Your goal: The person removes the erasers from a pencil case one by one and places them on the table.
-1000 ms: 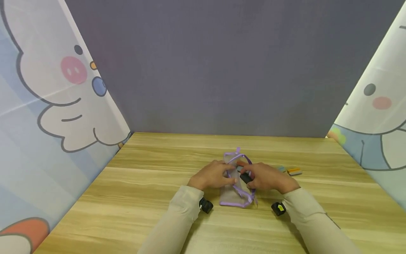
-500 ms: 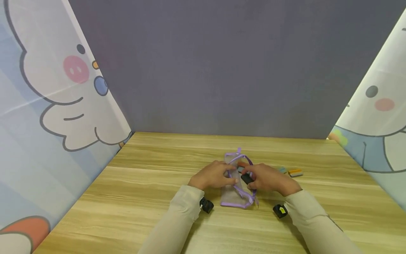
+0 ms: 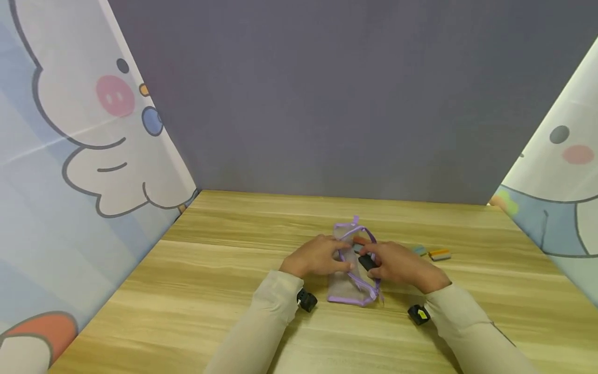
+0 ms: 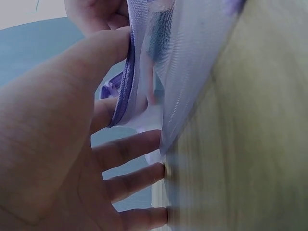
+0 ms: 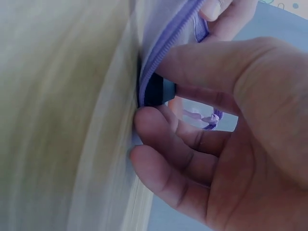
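A see-through mesh zip pouch (image 3: 340,288) with purple trim lies on the table, its zipped mouth spread toward the right. My left hand (image 3: 316,255) pinches the near zipper edge (image 4: 126,86) between thumb and index finger, the other fingers spread. At the mouth, my right hand (image 3: 402,265) holds a small black block (image 3: 367,262) between thumb and fingers. In the right wrist view, this black block (image 5: 155,90) shows a pale bluish end, partly behind the zipper. An orange-and-grey block (image 3: 360,241) sits in the pouch near its far end.
Right of the pouch, a blue-grey block (image 3: 419,250) and an orange-and-grey block (image 3: 440,254) lie on the wooden table (image 3: 224,275). A dark grey panel (image 3: 336,104) stands behind, with cartoon-printed cloths (image 3: 70,171) at both sides.
The head view has shifted slightly, so everything appears a little further right. Both hands keep their places on the pouch and the black block.
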Demonstrator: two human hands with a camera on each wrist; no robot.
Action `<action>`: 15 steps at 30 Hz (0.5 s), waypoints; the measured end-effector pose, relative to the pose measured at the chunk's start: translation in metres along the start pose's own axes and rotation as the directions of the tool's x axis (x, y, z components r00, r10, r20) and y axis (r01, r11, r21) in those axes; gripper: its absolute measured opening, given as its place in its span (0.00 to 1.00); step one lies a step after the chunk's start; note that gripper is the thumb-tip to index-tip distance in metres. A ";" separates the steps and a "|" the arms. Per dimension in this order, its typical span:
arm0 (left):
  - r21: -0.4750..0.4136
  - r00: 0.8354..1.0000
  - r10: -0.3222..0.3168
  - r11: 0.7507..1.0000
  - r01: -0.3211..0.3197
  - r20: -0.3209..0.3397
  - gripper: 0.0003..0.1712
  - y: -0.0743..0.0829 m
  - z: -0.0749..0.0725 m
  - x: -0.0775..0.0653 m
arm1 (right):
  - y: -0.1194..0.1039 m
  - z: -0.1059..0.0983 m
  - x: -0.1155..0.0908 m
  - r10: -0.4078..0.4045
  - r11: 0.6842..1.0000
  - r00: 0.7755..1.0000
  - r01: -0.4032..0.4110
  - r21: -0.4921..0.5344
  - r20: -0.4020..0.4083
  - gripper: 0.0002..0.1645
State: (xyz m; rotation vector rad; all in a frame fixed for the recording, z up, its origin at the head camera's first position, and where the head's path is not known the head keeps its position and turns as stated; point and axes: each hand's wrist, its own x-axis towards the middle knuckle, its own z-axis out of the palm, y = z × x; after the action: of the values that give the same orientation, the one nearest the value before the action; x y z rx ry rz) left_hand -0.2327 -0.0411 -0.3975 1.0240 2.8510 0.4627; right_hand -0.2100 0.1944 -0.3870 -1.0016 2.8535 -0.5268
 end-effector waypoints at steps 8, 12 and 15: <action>-0.005 1.000 0.006 1.000 -0.006 0.005 0.34 0.003 -0.001 0.000 | -0.001 0.003 -0.007 -0.022 1.000 0.999 0.021 -0.019 -0.049 0.26; -0.004 1.000 0.020 1.000 -0.020 -0.006 0.34 0.003 -0.003 -0.001 | -0.001 0.003 -0.005 -0.011 1.000 0.998 0.010 -0.021 -0.056 0.27; 0.001 1.000 0.019 1.000 -0.019 0.000 0.34 0.002 -0.003 -0.002 | 0.000 0.004 -0.006 0.012 1.000 0.999 -0.013 -0.009 -0.049 0.25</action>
State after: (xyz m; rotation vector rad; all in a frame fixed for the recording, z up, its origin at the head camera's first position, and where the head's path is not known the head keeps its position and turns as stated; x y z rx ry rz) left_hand -0.2306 -0.0412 -0.3942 1.0520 2.8442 0.4632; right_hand -0.2048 0.1964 -0.3912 -0.9853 2.9050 -0.5451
